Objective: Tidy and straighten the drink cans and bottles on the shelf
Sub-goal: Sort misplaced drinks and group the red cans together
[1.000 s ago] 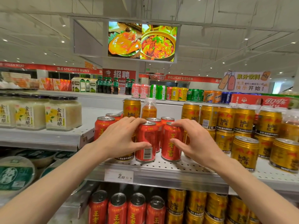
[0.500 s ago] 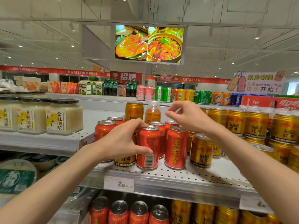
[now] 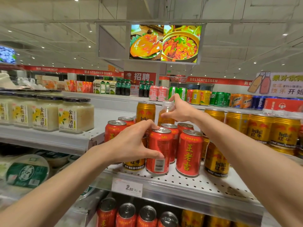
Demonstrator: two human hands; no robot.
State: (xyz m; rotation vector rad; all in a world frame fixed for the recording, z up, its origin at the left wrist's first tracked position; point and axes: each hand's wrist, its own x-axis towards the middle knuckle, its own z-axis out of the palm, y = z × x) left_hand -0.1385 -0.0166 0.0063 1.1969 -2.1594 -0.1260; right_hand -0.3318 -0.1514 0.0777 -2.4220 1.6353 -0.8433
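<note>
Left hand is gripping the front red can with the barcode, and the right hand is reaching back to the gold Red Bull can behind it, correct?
Not quite. The head view shows the right hand at the orange drink bottle beside the gold Red Bull can, not at that can. The left hand does grip the front red can.

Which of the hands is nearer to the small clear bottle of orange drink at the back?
Right. The right hand is at the bottle, fingers around its cap and neck. The left hand is lower and nearer the camera, gripping a front red can.
</note>
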